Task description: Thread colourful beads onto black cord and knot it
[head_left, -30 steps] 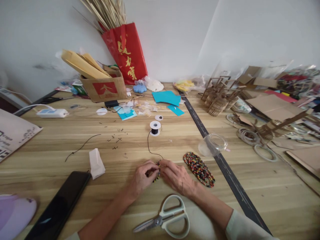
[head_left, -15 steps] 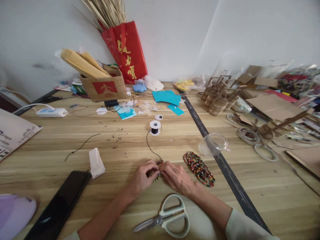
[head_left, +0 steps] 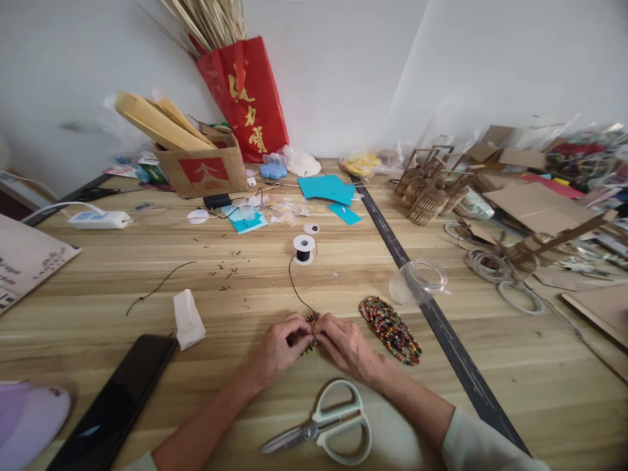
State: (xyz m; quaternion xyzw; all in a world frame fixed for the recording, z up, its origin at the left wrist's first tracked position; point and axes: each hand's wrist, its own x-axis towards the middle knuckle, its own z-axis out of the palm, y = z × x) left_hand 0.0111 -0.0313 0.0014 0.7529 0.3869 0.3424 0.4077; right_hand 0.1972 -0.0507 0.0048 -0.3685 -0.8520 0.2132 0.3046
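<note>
My left hand (head_left: 280, 348) and my right hand (head_left: 347, 345) meet fingertip to fingertip over a small multicoloured beaded strand (head_left: 313, 318), each closed in a pinch on it. Beads show above and below the fingers, while the exact spot being pinched is hidden. A thin black cord (head_left: 296, 288) runs from the strand up to a white spool (head_left: 304, 243) wound with black cord. Right of my right hand lies a coiled pile of bead strings (head_left: 390, 330). Scissors (head_left: 338, 428) with pale handles rest below my hands, blades pointing left.
Left are a black phone (head_left: 118, 399), a folded white paper (head_left: 188, 320), a loose cord (head_left: 159, 288) and black cord snippets (head_left: 230, 269). A clear round container (head_left: 419, 282) stands right. Farther back are blue paper pieces (head_left: 326, 190), a cardboard box (head_left: 201, 171) and small bamboo baskets (head_left: 426, 203).
Both hands stay pinched at the beaded strand with hardly any movement. The cord from the spool lies slightly straighter near the fingers. The whole view has shifted very slightly.
</note>
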